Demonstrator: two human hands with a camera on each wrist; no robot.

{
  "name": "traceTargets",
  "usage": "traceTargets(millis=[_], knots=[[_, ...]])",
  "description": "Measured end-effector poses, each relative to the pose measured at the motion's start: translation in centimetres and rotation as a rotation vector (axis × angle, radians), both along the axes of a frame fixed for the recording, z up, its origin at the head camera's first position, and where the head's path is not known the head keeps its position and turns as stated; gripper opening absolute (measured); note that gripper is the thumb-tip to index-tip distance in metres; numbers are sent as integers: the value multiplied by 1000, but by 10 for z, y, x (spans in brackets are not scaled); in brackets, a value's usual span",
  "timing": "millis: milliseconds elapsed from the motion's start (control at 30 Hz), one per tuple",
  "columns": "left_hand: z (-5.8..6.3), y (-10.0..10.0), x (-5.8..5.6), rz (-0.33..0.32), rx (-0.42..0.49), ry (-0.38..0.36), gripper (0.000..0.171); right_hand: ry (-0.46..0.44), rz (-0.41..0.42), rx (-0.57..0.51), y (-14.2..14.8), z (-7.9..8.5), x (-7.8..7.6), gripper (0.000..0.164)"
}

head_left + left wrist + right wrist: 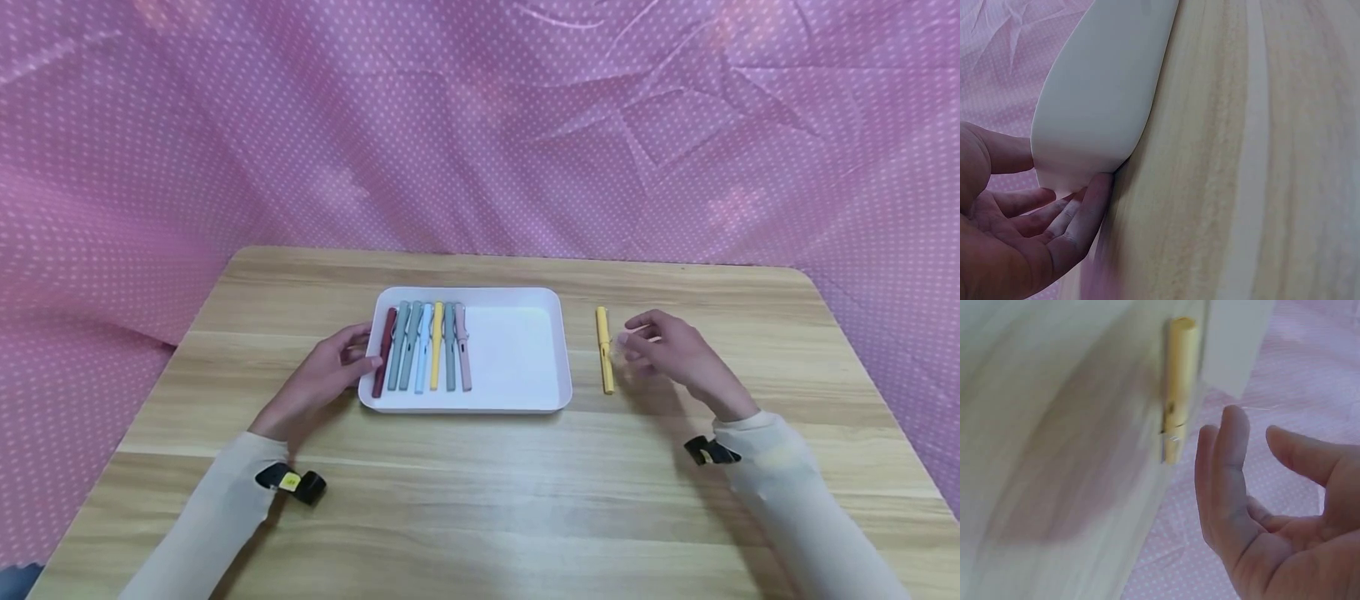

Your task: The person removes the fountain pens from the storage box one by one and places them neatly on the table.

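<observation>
My left hand point(318, 379) holds the left end of a white tray point(521, 354); its thumb lies over the rim and the other fingers touch the outer wall, as the left wrist view shows. Inside the tray, capped pens lie side by side: a dark red pen point(384, 354), several grey-green ones, a light blue pen point(423, 348), a yellow pen point(437, 346) and a mauve pen point(462, 348). Another yellow pen point(604, 350) lies on the table right of the tray. Just right of it hovers my right hand point(678, 354), fingers loosely bent, thumb apart, holding nothing.
The wooden table point(480, 500) extends around the tray, and its far edge meets a pink dotted cloth point(480, 150). Black straps with small devices sit on both wrists point(292, 482).
</observation>
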State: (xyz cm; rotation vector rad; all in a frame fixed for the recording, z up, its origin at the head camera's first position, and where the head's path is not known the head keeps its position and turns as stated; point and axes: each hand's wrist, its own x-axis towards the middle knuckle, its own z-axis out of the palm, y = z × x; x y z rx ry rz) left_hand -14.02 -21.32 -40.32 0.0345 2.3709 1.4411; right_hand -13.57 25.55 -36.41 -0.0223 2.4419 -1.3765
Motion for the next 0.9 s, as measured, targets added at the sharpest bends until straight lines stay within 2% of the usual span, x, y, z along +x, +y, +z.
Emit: traceTargets(millis=[133, 400, 633, 900], knots=[[0, -1, 0, 1, -11, -6, 65, 28, -10, -88, -5, 7, -2, 52], [1, -2, 1, -12, -37, 13, 64, 86, 0, -166, -26, 22, -8, 48], [3, -1, 1, -22, -52, 28, 64, 125, 19, -175, -51, 34, -15, 43], [3, -1, 2, -18, -41, 22, 64, 115, 50, -168, -85, 47, -32, 43]])
